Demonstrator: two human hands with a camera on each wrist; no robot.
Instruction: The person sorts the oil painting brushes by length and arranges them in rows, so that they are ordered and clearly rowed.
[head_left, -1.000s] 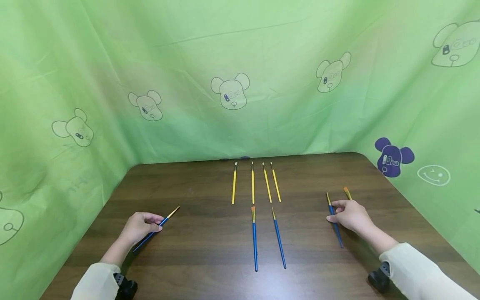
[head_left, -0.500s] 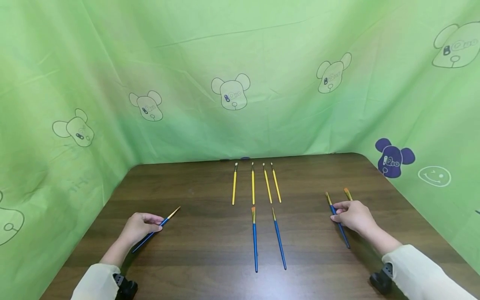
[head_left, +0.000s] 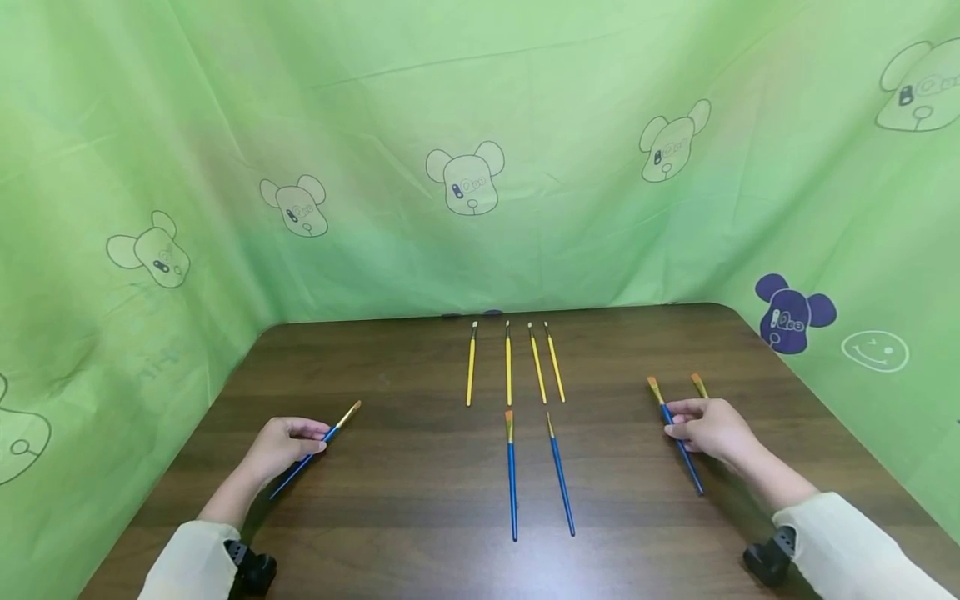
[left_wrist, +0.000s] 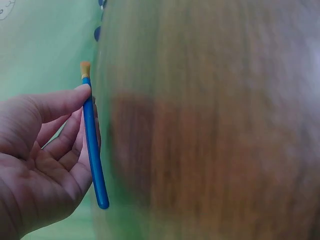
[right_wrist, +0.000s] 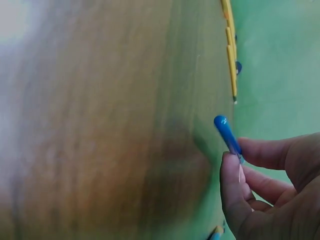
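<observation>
On the left of the table, my left hand [head_left: 281, 450] pinches a blue paintbrush [head_left: 341, 423] by its handle, thumb against fingers. Its tan bristles point away to the right. The left wrist view shows that brush [left_wrist: 90, 130] nearly upright along the fingertips. Over on the right, my right hand [head_left: 708, 429] pinches a second blue paintbrush [head_left: 686, 462] mid-handle, bristles toward the far side. From the right wrist, the rounded end of its handle [right_wrist: 222, 127] faces the camera. A further paintbrush [head_left: 699, 385] lies beyond the right hand, which hides most of its handle.
Two blue paintbrushes, one flat [head_left: 512, 479] and one pointed [head_left: 561, 479], lie mid-table. Behind them several yellow paintbrushes [head_left: 508, 367] form a row near the back edge. A green cloth [head_left: 465, 267] with printed bear heads encloses the brown wooden table [head_left: 397, 508].
The right hand's brush has turned: its handle end swung right and its bristles now show a broad face. The left hand's brush bristles also look wider, while that hand stays nearly in place.
</observation>
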